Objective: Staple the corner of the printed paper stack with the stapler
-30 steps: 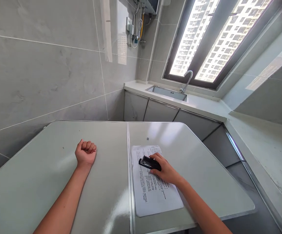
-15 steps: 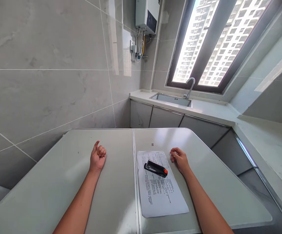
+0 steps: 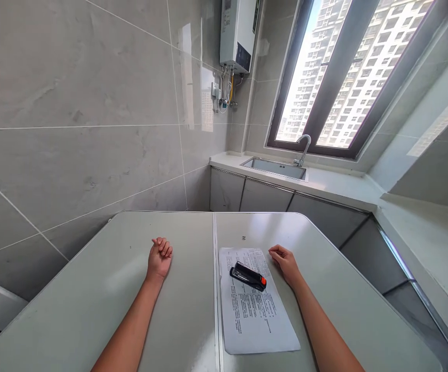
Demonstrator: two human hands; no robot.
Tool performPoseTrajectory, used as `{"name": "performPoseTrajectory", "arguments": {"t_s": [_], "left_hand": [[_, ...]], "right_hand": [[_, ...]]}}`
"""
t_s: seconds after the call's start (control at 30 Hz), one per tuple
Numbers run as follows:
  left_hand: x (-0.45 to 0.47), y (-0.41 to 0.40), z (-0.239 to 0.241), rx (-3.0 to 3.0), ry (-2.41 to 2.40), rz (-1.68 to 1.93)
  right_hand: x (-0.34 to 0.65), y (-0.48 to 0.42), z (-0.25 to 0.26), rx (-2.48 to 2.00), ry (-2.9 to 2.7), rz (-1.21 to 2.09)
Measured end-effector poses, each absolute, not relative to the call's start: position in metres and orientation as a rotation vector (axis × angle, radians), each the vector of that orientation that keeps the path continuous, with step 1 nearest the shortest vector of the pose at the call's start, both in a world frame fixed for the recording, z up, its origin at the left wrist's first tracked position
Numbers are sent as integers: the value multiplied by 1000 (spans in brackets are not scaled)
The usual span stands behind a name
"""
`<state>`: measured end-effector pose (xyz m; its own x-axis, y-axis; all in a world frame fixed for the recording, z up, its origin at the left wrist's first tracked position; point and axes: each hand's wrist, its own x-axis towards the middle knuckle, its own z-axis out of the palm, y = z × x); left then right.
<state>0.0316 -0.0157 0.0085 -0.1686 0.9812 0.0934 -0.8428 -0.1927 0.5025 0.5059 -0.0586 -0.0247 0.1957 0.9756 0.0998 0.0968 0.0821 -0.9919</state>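
Note:
A black stapler [image 3: 248, 276] with a red-orange end lies aslant on printed sheets of paper [image 3: 262, 336], on the right half of the table. My left hand [image 3: 159, 258] rests palm up on the table's left half, fingers curled in with nothing in them. To the right of the paper's upper edge, my right hand [image 3: 284, 261] rests on the tabletop. Its fingers are loosely bent and point left, holding nothing visible. Beyond the paper lie tiny dark metallic bits [image 3: 243, 237], too small to name surely.
The pale folding table [image 3: 185, 310] has a seam running down its middle. Behind it stands a counter [image 3: 332, 181] with a sink [image 3: 274, 168] and a tap [image 3: 304, 150] below a window [image 3: 324, 77]. A grey tiled wall [image 3: 92, 170] runs along the left.
The view has tilted up slightly, so things sit lower in the picture. My left fingers have curled in a little more. The stapler and paper have stayed in place.

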Motion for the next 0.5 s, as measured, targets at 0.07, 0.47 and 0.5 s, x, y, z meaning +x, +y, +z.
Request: {"name": "performPoseTrajectory", "arguments": {"t_s": [0.07, 0.47, 0.5], "left_hand": [[30, -16, 8, 495, 364, 1691], [42, -18, -8, 783, 781, 1576], [42, -18, -7, 783, 782, 1582]], "right_hand": [[507, -59, -26, -1316, -1192, 930], [509, -65, -25, -1447, -1462, 777], [508, -66, -25, -1455, -1474, 768]]}}
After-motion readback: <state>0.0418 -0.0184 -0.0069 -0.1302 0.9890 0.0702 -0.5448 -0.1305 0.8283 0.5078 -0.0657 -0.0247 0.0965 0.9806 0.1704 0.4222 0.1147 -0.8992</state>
